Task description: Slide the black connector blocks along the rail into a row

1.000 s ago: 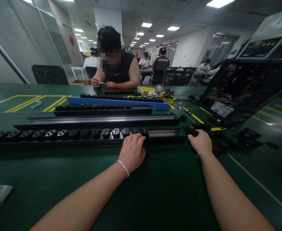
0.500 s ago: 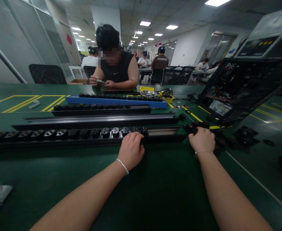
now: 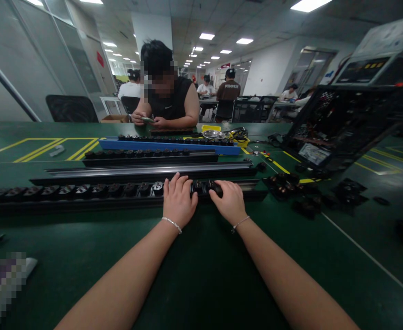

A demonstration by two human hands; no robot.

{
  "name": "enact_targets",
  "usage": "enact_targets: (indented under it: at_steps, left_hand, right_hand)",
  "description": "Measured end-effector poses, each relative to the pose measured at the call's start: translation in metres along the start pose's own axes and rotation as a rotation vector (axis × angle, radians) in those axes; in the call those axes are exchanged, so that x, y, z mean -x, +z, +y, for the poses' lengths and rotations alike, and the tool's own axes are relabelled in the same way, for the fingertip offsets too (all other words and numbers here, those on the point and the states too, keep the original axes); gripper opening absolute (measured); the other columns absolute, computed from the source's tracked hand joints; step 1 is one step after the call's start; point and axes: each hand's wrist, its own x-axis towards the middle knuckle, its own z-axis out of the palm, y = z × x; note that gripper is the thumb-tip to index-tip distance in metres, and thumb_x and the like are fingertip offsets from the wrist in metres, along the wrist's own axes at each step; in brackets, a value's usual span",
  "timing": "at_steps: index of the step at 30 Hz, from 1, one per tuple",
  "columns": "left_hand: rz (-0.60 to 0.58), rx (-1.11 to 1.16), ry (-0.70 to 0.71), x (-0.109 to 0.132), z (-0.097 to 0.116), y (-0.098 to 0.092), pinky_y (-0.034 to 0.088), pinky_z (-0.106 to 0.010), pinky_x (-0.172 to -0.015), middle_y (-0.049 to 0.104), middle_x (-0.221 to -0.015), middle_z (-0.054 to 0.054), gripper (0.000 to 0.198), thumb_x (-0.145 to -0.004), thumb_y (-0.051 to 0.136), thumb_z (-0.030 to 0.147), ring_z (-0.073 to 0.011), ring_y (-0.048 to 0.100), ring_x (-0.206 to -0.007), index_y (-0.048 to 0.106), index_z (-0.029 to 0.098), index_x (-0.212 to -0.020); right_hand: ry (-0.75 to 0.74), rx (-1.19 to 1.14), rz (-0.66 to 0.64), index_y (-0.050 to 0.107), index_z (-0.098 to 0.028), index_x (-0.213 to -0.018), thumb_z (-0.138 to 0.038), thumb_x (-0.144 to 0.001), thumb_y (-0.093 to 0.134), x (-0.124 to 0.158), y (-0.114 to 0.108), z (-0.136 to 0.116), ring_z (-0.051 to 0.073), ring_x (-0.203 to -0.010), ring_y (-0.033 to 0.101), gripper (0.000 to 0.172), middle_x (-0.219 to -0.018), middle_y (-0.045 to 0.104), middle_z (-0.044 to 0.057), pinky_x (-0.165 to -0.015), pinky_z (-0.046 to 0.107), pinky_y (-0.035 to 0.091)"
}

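A long black rail runs across the green table in front of me, with a row of small black and silver parts seated in its channel. My left hand lies on the rail with its fingers spread over the row's right end. My right hand rests just to the right of it, fingers curled on a small black part in the channel. Both wrists wear thin bracelets.
More rails lie behind: a black and silver one, a black one with parts, a blue one. Loose black parts are heaped at right, before a black machine frame. A person sits opposite.
My right hand left the heap of loose parts and came left onto the rail beside my left hand. My left hand shifted slightly left and spread its fingers.
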Motion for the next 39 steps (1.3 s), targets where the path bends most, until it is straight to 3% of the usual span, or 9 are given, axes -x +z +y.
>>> enact_targets:
  at_steps: [8,22,39]
  left_hand:
    - [-0.044,-0.011,0.008,-0.001,-0.001,-0.001,0.023,-0.049,-0.106,0.057,-0.119,-0.009,0.032,-0.086,0.045,0.033,-0.0264,0.046,-0.115,0.057,0.020,-0.112]
    - [-0.029,-0.008,-0.017,-0.002,0.000,0.000,0.022,-0.048,-0.106,0.058,-0.116,-0.008,0.029,-0.085,0.046,0.033,-0.0253,0.047,-0.113,0.059,0.020,-0.108]
    - [-0.034,0.000,-0.015,-0.003,-0.001,0.000,0.024,-0.048,-0.106,0.059,-0.116,-0.008,0.029,-0.085,0.046,0.033,-0.0257,0.048,-0.112,0.059,0.021,-0.108]
  right_hand:
    - [0.202,0.078,0.061,0.064,-0.020,-0.094,-0.044,-0.077,0.051,-0.003,0.008,-0.019,0.023,-0.090,0.053,0.032,-0.095,0.065,0.007,-0.087,0.038,0.031]
    - [0.204,0.108,0.164,0.065,-0.018,-0.086,-0.038,-0.076,0.050,-0.002,0.008,-0.006,0.022,-0.086,0.052,0.027,-0.086,0.065,0.008,-0.088,0.037,0.031]
    - [0.219,0.102,0.155,0.065,-0.018,-0.088,-0.039,-0.076,0.049,-0.002,0.004,0.006,0.023,-0.085,0.052,0.030,-0.085,0.063,0.008,-0.085,0.037,0.032]
